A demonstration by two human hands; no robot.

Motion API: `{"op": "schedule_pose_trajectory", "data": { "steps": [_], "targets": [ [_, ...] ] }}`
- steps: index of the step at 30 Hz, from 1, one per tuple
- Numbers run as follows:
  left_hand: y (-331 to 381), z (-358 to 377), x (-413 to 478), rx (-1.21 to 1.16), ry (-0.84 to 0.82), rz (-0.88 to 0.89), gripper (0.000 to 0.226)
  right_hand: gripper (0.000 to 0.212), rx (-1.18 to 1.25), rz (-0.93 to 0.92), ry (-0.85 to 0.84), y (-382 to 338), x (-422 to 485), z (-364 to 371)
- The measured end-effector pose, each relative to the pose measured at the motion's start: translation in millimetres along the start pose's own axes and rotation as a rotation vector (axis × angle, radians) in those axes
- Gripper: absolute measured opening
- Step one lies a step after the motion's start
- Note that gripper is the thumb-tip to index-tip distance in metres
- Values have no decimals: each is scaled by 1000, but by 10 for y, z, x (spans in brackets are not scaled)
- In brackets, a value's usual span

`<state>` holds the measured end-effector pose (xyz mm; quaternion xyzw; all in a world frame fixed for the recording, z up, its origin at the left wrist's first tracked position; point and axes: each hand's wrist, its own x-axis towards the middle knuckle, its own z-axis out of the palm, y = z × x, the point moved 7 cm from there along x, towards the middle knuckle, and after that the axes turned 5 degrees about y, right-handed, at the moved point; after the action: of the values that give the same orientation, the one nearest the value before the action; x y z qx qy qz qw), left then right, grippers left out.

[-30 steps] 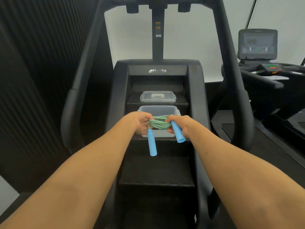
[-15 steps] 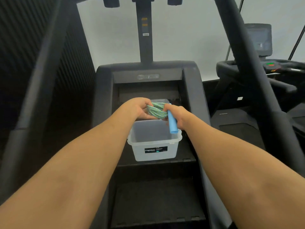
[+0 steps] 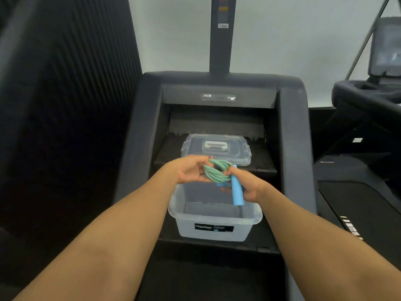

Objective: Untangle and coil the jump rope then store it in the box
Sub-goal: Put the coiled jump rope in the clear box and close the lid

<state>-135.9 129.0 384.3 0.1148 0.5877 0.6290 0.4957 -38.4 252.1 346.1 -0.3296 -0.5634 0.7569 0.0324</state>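
On the far left, a dark ribbed wall panel (image 3: 71, 88), blurred near the edge. Next to it, the black frame of a stair-climbing machine (image 3: 138, 131), with dark steps going up toward a centre post (image 3: 220, 35).

Left hand (image 3: 191, 170) above the far edge of the box, fingers curled closed around the left side of the coiled jump rope (image 3: 214, 171) — a green and teal bundle of several loops, held in the air between both hands. Rope not yet inside the box, hanging just over its open top.

Below the hands, the clear plastic box (image 3: 213, 230) on a lower step, open and turned upright, dark label on the front wall. Something small and blue seen behind the near loops, just under the rope; cannot tell what it is. One step higher and behind the hands, the clear lid (image 3: 217, 146), lying flat, a pale handle in its middle.

Right hand (image 3: 247, 185) gripping the right side of the coil, fingers closed on the rope and on a blue handle (image 3: 237, 192) — handle pointing down and a bit to the right, lower end over the right rim of the box.

At the far right, another gym machine with a screen (image 3: 386, 46), blurred.
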Motion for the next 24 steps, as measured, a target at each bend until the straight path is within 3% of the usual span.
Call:
{"op": "schedule_pose_trajectory", "data": {
  "steps": [5, 10, 14, 19, 24],
  "targets": [
    [-326, -306, 387, 21, 129, -33, 33, 8, -109, -52, 151, 178, 506, -31],
    [-708, -623, 821, 26, 234, -120, 21, 19, -249, -38, 283, 439, 881, -135],
    [-910, -782, 1128, 59, 273, -201, 31, 16, -239, 29, 313, 657, 1137, -208],
    [-1223, -971, 1456, 345, 325, -259, 29, 17, -299, 72, 359, 932, 1430, -294],
    [-1520, -1096, 1643, 487, 314, -347, 31, 18, -360, 185, 338, 1265, 1660, -300]
  ]
}}
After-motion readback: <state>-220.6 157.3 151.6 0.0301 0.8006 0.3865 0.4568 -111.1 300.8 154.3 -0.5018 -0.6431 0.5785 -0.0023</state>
